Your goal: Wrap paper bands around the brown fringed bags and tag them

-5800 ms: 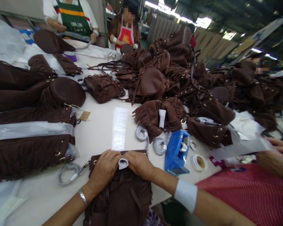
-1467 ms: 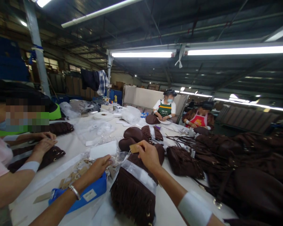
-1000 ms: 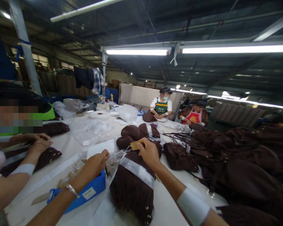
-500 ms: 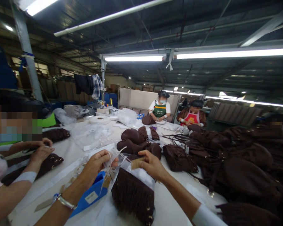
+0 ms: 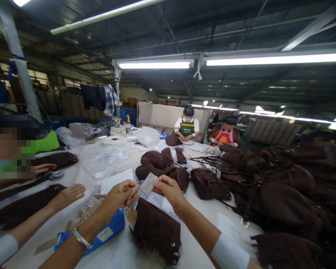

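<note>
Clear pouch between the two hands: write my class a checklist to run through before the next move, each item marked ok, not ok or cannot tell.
1. Right hand on the clear pouch: ok.
2. Left hand gripping the white string: ok.
3. Brown tag apart from the fringed bag: cannot tell, overlapping in view.
4. Pouch's contents: cannot tell.
5. Co-worker's nearer hand apart from the left hand: ok.

I can't tell what, if anything, the pouch (image 5: 147, 185) holds; it's too blurred. My left hand (image 5: 121, 194) hides part of the string (image 5: 134, 191), my right hand (image 5: 169, 188) a corner of the pouch. My forearm (image 5: 98, 219) blocks some of the blue box (image 5: 117, 223); its label (image 5: 105, 234) is unreadable. Frame edges crop the left co-worker (image 5: 39, 216) and right-hand pile (image 5: 288, 194).
</note>
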### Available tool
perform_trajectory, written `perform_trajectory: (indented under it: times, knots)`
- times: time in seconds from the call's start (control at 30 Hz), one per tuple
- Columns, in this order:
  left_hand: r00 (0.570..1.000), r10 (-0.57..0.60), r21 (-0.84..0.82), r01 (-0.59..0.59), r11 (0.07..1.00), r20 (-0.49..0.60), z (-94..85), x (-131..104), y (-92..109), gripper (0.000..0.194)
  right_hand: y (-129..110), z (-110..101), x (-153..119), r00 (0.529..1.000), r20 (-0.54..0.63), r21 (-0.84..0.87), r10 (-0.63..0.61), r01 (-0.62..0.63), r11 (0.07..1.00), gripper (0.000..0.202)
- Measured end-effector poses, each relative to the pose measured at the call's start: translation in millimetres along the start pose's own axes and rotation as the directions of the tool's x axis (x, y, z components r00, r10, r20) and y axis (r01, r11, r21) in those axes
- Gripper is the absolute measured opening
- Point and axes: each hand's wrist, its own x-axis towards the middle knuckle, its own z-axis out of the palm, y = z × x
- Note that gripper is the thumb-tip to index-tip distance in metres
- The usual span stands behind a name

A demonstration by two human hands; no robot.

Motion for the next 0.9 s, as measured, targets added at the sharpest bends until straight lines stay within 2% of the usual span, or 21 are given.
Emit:
perform_trajectory:
  times: [0.07, 0.17, 0.27, 0.37, 0.43, 0.5, 0.6, 0.7, 0.8, 0.9]
  knots:
    - [0.998, 0.016, 0.081, -0.012, 0.997, -0.055, -12.7, 16, -7, 0.044, -2, -13, -3, 0.999, -0.042, 0.001, 0.002, -0.002, 1.0, 0.033]
    - [0.991, 0.059, 0.217, -0.032, 0.976, -0.118, -30.1, 36, -12, 0.034, -9, -31, -13, 0.998, -0.039, -0.023, 0.045, -0.045, 0.999, 0.036]
    - [0.982, 0.127, 0.31, -0.078, 0.947, -0.141, -29.8, 40, -5, 0.025, -16, -42, -28, 0.996, -0.032, -0.089, 0.078, -0.081, 0.993, 0.036]
    - [0.975, 0.2, 0.314, -0.16, 0.936, -0.098, -1.6, 25, 14, 0.031, -21, -46, -42, 0.997, -0.037, -0.186, 0.061, -0.067, 0.98, 0.031]
    - [0.98, 0.198, 0.221, -0.199, 0.955, 0.027, 27.7, 9, 28, 0.04, -22, -47, -51, 0.999, -0.027, -0.238, 0.033, -0.038, 0.971, 0.027]
    - [0.972, 0.157, -0.02, -0.156, 0.988, 0.177, 56.5, -7, 40, 0.043, -22, -46, -61, 1.0, -0.016, -0.268, -0.003, -0.002, 0.963, 0.023]
    - [0.971, 0.098, -0.116, -0.074, 0.991, 0.217, 85.4, -25, 49, 0.035, -23, -47, -80, 1.0, -0.009, -0.25, -0.012, 0.009, 0.968, 0.019]
    - [0.981, 0.012, -0.117, 0.011, 0.993, 0.195, 95.0, -39, 52, 0.037, -29, -50, -101, 0.998, -0.038, -0.089, 0.049, -0.053, 0.995, 0.023]
    - [0.974, -0.017, -0.122, 0.046, 0.991, 0.228, 97.1, -52, 57, 0.039, -39, -52, -122, 0.993, -0.035, 0.073, 0.112, -0.109, 0.991, 0.049]
    - [0.962, -0.017, -0.105, 0.048, 0.993, 0.273, 100.5, -69, 66, 0.038, -47, -50, -138, 0.992, 0.009, 0.118, 0.126, -0.126, 0.985, 0.068]
